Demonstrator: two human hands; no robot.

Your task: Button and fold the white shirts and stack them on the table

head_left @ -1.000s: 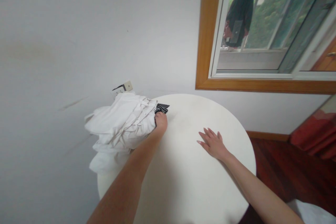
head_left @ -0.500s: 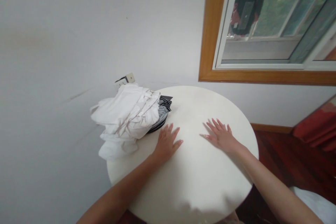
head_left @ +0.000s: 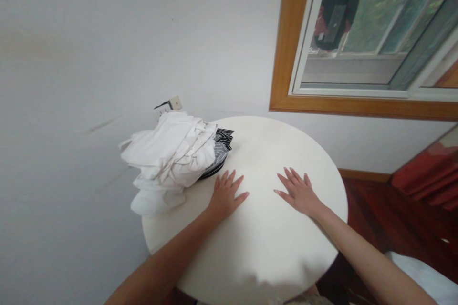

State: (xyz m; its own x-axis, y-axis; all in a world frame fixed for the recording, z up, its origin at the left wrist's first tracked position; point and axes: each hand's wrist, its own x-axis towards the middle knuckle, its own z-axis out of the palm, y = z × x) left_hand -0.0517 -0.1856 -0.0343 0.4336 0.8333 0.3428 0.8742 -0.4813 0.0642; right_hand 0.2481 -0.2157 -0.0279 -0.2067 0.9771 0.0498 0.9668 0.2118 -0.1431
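A round white table [head_left: 272, 248] stands against a white wall. My left hand [head_left: 224, 195] lies flat on the tabletop with fingers spread, holding nothing, just right of a pile of white clothes [head_left: 168, 159]. A black-and-white striped garment [head_left: 220, 145] sticks out from under that pile. My right hand [head_left: 299, 193] also rests flat and open on the table, a short way to the right of the left hand. The pile hangs over the table's left edge.
A wall socket [head_left: 168, 106] sits behind the pile. A wood-framed window [head_left: 286, 57] is at upper right, with a dark garment [head_left: 339, 0] hanging outside. Dark red wooden floor [head_left: 375, 219] lies to the right, and white fabric [head_left: 422, 276] shows at the lower right corner.
My left hand let go of the clothes pile and came back to lie flat on the table. My right hand stayed flat. The view shifted slightly.
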